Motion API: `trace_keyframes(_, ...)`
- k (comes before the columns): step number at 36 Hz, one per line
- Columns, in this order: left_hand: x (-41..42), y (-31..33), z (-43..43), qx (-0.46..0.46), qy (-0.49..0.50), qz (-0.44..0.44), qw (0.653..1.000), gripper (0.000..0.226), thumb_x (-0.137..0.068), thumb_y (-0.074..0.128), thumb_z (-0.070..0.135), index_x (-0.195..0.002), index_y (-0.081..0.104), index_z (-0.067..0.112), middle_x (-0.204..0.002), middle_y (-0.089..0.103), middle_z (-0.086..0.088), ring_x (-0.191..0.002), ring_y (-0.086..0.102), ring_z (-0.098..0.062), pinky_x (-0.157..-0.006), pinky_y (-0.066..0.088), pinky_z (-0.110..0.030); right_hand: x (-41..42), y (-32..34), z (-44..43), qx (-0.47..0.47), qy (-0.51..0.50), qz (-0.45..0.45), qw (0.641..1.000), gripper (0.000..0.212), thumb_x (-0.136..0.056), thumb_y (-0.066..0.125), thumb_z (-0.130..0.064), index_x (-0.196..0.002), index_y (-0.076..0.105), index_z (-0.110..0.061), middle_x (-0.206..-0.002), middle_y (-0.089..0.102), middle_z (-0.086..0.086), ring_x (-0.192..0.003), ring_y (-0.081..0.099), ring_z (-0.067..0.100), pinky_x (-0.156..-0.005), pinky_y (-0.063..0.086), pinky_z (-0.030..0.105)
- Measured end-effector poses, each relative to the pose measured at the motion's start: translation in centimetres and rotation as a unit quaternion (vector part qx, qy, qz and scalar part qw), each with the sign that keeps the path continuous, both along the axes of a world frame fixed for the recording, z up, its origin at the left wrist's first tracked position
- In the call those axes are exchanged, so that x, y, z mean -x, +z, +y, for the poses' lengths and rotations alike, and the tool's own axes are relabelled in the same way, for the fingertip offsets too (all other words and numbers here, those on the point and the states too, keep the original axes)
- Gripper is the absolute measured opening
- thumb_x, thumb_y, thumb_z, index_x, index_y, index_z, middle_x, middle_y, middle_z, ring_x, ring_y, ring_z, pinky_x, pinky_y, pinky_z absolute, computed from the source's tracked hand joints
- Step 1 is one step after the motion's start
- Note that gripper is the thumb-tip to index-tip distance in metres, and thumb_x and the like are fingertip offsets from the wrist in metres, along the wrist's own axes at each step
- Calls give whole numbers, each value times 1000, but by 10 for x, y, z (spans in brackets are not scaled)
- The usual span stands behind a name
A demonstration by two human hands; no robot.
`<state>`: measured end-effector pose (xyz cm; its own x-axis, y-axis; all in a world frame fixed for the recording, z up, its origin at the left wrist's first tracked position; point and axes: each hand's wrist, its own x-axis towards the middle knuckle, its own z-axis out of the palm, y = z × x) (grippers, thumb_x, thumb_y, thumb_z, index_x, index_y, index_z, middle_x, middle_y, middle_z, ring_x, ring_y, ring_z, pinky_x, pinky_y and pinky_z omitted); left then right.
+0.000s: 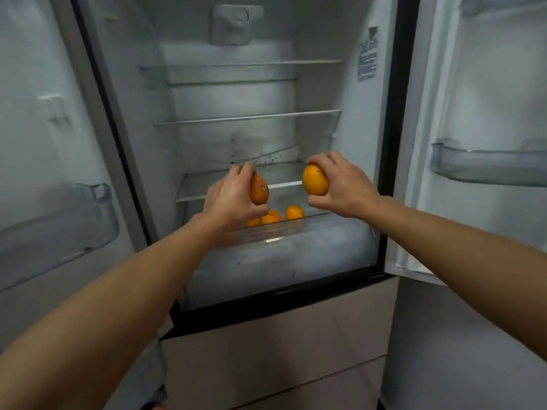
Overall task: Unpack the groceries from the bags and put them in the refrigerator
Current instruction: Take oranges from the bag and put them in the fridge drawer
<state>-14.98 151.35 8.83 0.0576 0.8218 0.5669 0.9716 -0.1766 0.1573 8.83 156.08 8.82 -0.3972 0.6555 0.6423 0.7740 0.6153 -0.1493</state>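
Refrigerator (pixel 367 202) open, both doors wide. Left hand (pixel 229 202) fingers closed around brownish orange (pixel 259 190); right hand (pixel 340 184) fingers gripping bright orange (pixel 315 180), both above lowest shelf. Three oranges (pixel 294 212) lie in drawer (pixel 281 241) below.

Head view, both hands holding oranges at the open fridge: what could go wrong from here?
1. The left hand and right hand each hold an orange in the fingers only; either could slip and fall.
2. Set down hard, they might knock the oranges already near the front edge of the low shelf, which could roll out.
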Motion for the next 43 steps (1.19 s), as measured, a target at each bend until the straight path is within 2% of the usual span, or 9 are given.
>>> trace_keyframes(4,13,-9,50,71,20,54,996,65,-64,77,50,-114,43,25,-111,53,-2,-97,54,-27,-77,45,-39,23,5,57,46,7,-107,993,71,-68,77,-44,-129,46,-28,-117,52,5,-99,57,31,-80,50,41)
trace_keyframes(9,24,-23,96,156,27,164,974,63,-63,78,51,-110,46,25,-110,56,-1,-93,54,-24,-69,43,-35,56,-7,120,95,29,-340,935,66,-63,78,-54,-118,51,-29,-108,59,1,-94,58,25,-68,44,32)
trace_keyframes(13,28,-34,130,228,37,207,951,55,-62,80,44,-95,40,28,-108,59,-1,-90,55,-21,-66,39,-32,81,-22,169,157,36,-403,901,61,-58,80,-54,-107,55,-28,-101,62,1,-88,59,24,-74,53,35)
trace_keyframes(17,32,-47,155,286,60,223,930,51,-66,78,41,-102,44,29,-107,61,-2,-95,60,-26,-69,45,-33,103,-38,200,188,54,-437,878,61,-61,81,-48,-112,57,-24,-102,61,2,-91,60,25,-81,55,39)
trace_keyframes(22,44,-71,183,340,54,208,916,51,-65,79,35,-107,51,26,-100,64,-3,-86,63,-25,-69,54,-33,116,-69,219,207,75,-457,862,47,-61,81,-38,-103,61,-25,-95,67,1,-81,64,23,-73,58,35)
trace_keyframes(28,50,-93,203,393,52,211,894,62,-64,82,35,-114,49,18,-106,60,-9,-88,63,-28,-74,55,-37,119,-80,234,223,70,-461,856,83,-57,87,-46,-126,47,-22,-110,60,4,-94,60,28,-80,55,37)
trace_keyframes(34,49,-102,208,392,32,225,891,72,-69,83,38,-126,45,17,-118,53,-10,-102,58,-28,-78,49,-34,117,-83,231,225,82,-470,850,91,-60,89,-45,-134,44,-19,-123,59,8,-108,60,30,-75,48,34)
trace_keyframes(38,50,-97,203,375,25,239,895,74,-68,83,43,-128,46,20,-120,54,-8,-105,58,-28,-79,48,-35,114,-78,229,223,87,-459,855,80,-57,89,-49,-121,52,-20,-115,62,8,-101,61,30,-82,53,36)
trace_keyframes(43,50,-76,192,342,50,215,914,55,-73,76,44,-118,54,22,-113,60,-6,-100,59,-27,-75,48,-33,103,-65,222,193,77,-434,877,65,-63,84,-52,-115,59,-22,-112,63,5,-99,60,26,-82,54,37)
